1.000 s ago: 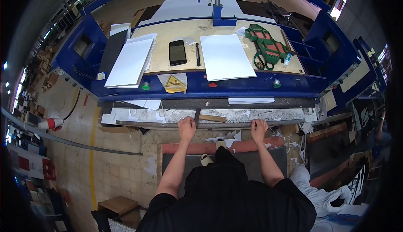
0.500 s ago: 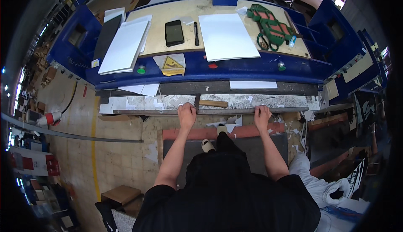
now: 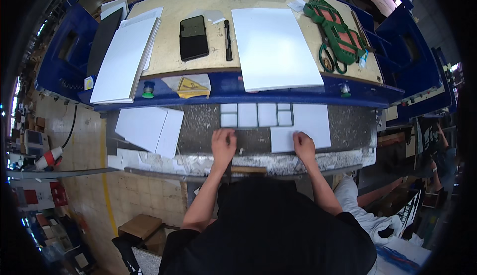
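At frame centre, I see the left hand (image 3: 223, 144) resting flat, fingers together, on the dark work surface (image 3: 198, 126) below small white cut panels (image 3: 257, 115). The right hand (image 3: 303, 145) presses flat on a white sheet (image 3: 313, 126), gripping nothing.

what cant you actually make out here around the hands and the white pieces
- Head view: fingertips of the left hand are too small to tell whether they press the dark frame.
- Head view: the right hand covers a corner of the white sheet, hiding any grip.
- Head view: the bench front edge is hidden by the person's head.
- Head view: the phone screen is dark.
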Demonstrator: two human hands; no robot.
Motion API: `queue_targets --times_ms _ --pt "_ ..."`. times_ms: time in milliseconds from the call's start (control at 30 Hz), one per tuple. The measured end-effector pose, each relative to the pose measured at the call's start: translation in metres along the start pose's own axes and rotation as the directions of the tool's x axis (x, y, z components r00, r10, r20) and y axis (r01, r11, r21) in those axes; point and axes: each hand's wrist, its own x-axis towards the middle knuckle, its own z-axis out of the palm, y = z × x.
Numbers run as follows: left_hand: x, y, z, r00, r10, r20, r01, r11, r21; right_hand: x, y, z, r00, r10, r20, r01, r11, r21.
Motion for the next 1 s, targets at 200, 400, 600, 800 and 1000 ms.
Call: queue_targets --times_ms 200,400,600,800,1000 --pt "0.068 0.005 0.097 0.945 -0.087 0.316 -0.023 0.944 0.33 0.097 0.002 0.015 0.921 0.071 0.384 0.082 0.927 -0.367" --pt "0.069 -0.004 0.138 0.825 -0.288 0.485 -0.008 0.853 0.521 0.115 0.003 0.018 0.713 0.164 0.682 -0.067 0.984 -0.166" --pt "0.092 0.004 0.133 0.654 -0.428 0.624 0.04 0.843 0.536 0.025 -0.043 0.041 0.751 0.044 0.659 0.149 0.961 -0.234" --pt "0.103 0.008 0.103 0.588 -0.329 0.739 0.018 0.919 0.395 -0.06 -0.067 0.128 0.544 -0.588 0.598 0.668 0.735 0.115" --pt "0.084 -0.032 0.04 0.851 -0.423 0.312 0.205 0.813 0.545 -0.064 -0.061 0.143 0.561 -0.495 0.664 0.725 0.681 -0.104"
